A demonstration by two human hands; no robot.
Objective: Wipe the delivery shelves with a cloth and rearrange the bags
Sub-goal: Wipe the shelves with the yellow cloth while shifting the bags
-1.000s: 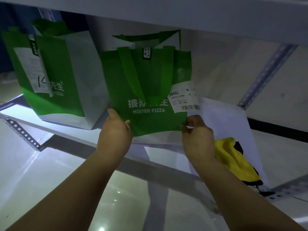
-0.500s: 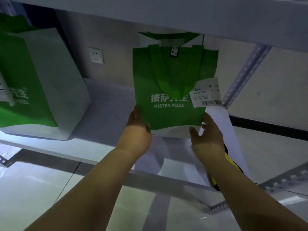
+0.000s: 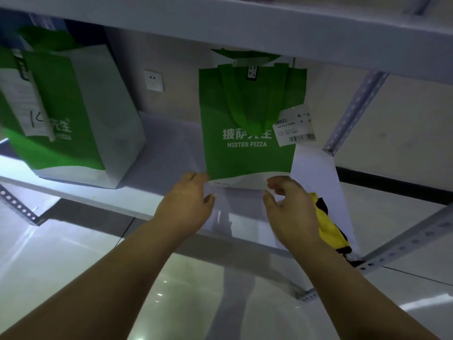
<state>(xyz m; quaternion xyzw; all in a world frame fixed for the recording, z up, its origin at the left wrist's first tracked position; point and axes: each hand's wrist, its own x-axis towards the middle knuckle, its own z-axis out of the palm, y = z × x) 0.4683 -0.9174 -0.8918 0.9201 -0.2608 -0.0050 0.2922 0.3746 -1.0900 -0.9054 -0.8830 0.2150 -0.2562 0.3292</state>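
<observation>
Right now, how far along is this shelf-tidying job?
Looks done: the left bag stands upright on the shelf. In hand: the left hand and right hand sit open at the base of the right bag, also upright, seemingly settling it. To do: the yellow cloth lies unheld beside the right hand; whether wiping is finished cannot be told.

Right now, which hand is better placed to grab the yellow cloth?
Right. The right hand is open, empty, directly beside the yellow fabric cloth. The left hand, also open, is at the far bottom corner of the green non-woven bag and would likely have to reach across.
</observation>
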